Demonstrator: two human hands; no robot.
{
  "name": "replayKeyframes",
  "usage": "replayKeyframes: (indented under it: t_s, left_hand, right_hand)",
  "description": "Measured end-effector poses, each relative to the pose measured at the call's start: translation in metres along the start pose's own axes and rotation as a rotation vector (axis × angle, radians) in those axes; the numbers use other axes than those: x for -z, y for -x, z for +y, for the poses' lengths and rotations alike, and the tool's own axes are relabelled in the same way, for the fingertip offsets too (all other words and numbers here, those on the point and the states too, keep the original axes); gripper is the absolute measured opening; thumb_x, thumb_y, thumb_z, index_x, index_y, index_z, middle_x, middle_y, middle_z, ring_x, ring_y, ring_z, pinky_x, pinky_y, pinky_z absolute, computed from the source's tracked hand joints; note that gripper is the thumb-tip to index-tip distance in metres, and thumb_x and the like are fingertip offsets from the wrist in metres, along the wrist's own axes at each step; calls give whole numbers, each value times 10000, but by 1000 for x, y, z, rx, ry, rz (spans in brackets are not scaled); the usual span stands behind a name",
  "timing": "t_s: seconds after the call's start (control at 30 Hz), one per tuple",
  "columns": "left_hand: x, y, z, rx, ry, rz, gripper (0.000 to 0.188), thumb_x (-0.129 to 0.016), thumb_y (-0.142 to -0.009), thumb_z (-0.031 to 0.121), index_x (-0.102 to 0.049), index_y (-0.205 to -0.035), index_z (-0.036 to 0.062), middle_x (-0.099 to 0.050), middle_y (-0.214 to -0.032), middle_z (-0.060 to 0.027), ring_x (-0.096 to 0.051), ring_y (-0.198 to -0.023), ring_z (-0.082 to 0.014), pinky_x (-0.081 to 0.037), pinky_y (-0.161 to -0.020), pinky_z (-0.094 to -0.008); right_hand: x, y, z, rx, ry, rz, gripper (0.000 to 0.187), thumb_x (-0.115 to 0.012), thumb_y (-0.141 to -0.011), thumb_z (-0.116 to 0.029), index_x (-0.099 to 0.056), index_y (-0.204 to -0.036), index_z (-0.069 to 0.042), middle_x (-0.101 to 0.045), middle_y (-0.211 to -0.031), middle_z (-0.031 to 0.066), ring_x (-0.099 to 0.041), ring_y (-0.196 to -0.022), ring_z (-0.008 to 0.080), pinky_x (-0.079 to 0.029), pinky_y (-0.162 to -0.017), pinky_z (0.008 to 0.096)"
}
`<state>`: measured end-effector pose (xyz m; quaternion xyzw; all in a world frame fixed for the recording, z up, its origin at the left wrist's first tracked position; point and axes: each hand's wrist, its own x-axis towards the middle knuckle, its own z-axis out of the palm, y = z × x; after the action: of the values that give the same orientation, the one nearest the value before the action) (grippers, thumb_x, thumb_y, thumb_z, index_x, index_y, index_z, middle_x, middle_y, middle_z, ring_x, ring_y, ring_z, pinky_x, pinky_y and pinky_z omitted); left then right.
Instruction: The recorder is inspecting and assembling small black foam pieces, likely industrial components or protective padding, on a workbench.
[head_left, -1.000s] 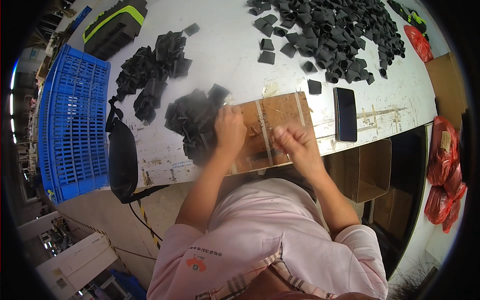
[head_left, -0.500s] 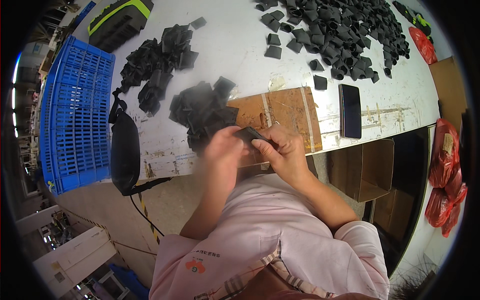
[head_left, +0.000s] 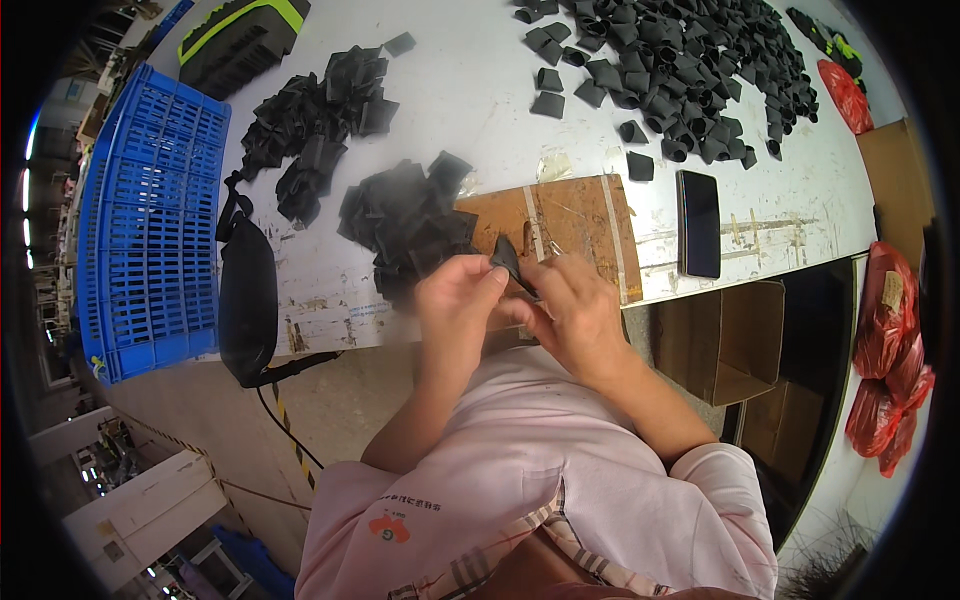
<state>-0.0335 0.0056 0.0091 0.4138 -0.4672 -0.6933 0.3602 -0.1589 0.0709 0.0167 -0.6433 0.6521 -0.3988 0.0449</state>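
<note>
I hold a small black wedge-shaped rubbery piece (head_left: 508, 262) between both hands, just above the near edge of the white desk (head_left: 480, 90) and over the worn brown board (head_left: 560, 225). My left hand (head_left: 455, 305) pinches its lower side and my right hand (head_left: 575, 310) closes on the other end, the two hands pressed close together. To work it well, I judge I should keep my thumbs near the fold and the piece steady. It looks matt, dark and soft, like the loose black pieces in the pile (head_left: 405, 215) just beside it.
</note>
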Motion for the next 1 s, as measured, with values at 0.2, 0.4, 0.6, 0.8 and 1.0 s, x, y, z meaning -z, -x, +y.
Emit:
replayKeyframes:
  t_s: [0.2,0.4,0.6,0.8,1.0]
  left_hand:
    - [-6,9,-4,-289,-393,-109,85,-553,-787,-93,-570,-859,-51,-594,-728,-29,-542,-645,-51,-447,-575,-178]
    - [-19,2,-12,-394,-333,197,121,-566,-764,-84,-559,-873,-32,-607,-751,-63,-534,-565,-60,-423,-458,-201]
    - [-19,0,-6,-468,-201,201,144,-547,-789,-106,-515,-918,-50,-600,-775,-88,-486,-513,-22,-349,-365,-160]
    - [-17,7,30,-69,-151,102,175,-559,-771,-85,-526,-934,-33,-600,-857,-94,-549,-667,-65,-439,-528,-196]
    - [0,-4,32,205,649,-346,227,-481,-755,-71,-458,-978,-36,-557,-769,-112,-313,-382,-26,-232,-363,-164]
  right_hand:
    - [2,-4,1,-215,-397,11,166,-664,-716,-93,-588,-832,-3,-506,-728,109,-541,-615,266,-443,-520,341]
    - [-16,-7,6,53,37,85,261,-654,-632,34,-568,-874,-16,-500,-747,99,-530,-638,262,-447,-498,348]
    - [-14,-11,8,-80,-171,120,206,-640,-629,20,-566,-820,10,-487,-724,100,-545,-638,253,-451,-496,347]
    - [-8,-17,5,66,-66,237,188,-638,-655,40,-590,-833,1,-522,-716,105,-529,-562,227,-438,-477,314]
    - [8,-17,-2,-529,-915,68,69,-600,-719,42,-620,-778,16,-561,-718,46,-481,-532,100,-357,-455,208]
